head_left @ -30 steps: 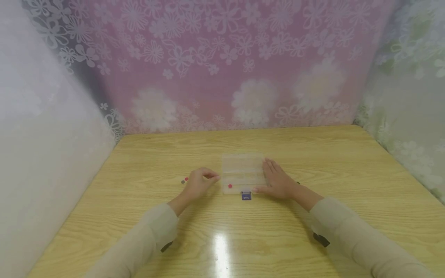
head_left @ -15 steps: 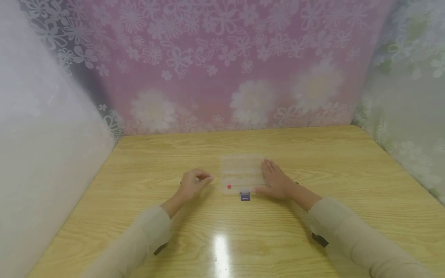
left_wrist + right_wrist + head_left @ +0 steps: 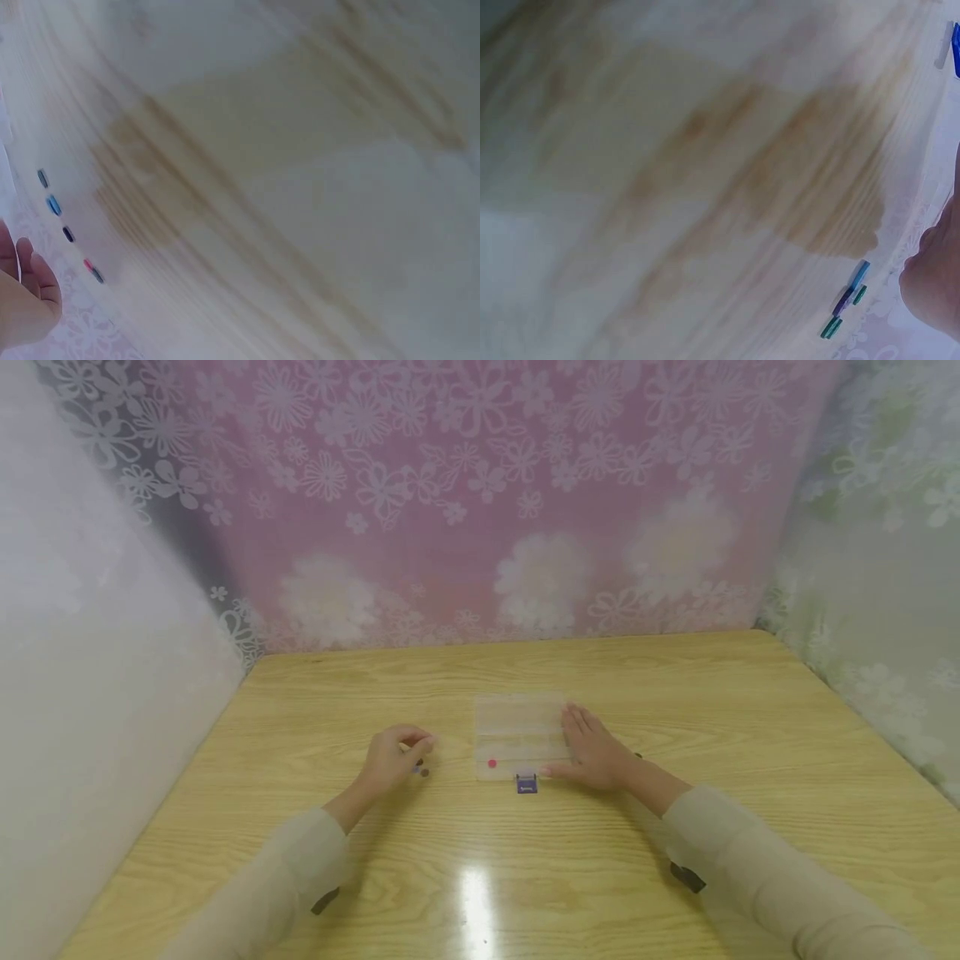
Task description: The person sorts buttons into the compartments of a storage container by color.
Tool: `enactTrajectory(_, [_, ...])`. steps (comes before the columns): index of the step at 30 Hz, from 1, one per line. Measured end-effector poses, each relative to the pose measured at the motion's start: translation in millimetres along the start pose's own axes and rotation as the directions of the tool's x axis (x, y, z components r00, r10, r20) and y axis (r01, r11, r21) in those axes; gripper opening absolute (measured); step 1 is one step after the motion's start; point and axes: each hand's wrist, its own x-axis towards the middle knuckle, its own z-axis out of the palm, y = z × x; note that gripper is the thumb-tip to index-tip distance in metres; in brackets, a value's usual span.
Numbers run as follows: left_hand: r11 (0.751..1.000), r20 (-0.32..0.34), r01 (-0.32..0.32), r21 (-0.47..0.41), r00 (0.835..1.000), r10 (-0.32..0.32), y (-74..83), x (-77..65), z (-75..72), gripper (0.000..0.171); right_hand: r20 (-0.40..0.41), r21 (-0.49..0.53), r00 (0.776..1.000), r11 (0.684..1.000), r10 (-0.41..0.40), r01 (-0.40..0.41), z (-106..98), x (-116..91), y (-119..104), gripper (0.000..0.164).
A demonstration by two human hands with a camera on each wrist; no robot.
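Note:
A clear plastic compartment box [image 3: 517,714] lies with its lid raised back in the head view, a blue latch [image 3: 527,784] at its front. One red disc [image 3: 492,763] sits in its front left part. My right hand [image 3: 596,747] rests along the box's right side, fingers extended. Left of the box, my left hand [image 3: 392,758] hovers with fingers loosely bent and thumb near the index finger; nothing shows between them. Small discs lie beneath it, including a grey disc [image 3: 424,772]. The left wrist view shows a blue disc [image 3: 53,205] and a black disc [image 3: 68,234].
Beyond my right hand, a dark green disc [image 3: 638,756] peeks out. The right wrist view shows green discs [image 3: 831,327] beside blue and purple ones. A wooden table [image 3: 600,877] carries everything, with a pink flowered curtain [image 3: 450,527] behind it.
My left hand has moved left, away from the box, bringing discs below it into sight and covering others. The right hand stays at the box; the red disc stays inside.

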Motion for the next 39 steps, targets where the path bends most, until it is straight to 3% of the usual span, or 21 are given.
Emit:
enactTrajectory(18, [0.996, -0.065, 0.081, 0.033, 0.995, -0.079, -19.7, 2.5, -22.1, 0.023, -0.007, -0.012, 1.000, 1.000, -0.003, 0.003, 1, 0, 1, 0.098])
enactTrajectory(25, [0.996, -0.039, 0.066, 0.054, 0.997, -0.064, -30.0, 6.5, -28.0, 0.023, -0.004, -0.013, 1.000, 1.000, -0.007, 0.007, 2, 1, 2, 0.099])
enactTrajectory(32, [0.989, 0.045, 0.110, 0.097, 0.992, -0.115, -39.1, 8.7, -29.8, 0.018, -0.008, -0.026, 1.000, 1.000, -0.004, 0.004, 3, 3, 3, 0.099])
enactTrajectory(39, [0.979, 0.046, 0.116, 0.166, 0.991, -0.125, -42.8, 7.4, -29.5, 0.019, -0.010, -0.013, 1.000, 1.000, 0.001, -0.001, 5, 3, 4, 0.099])
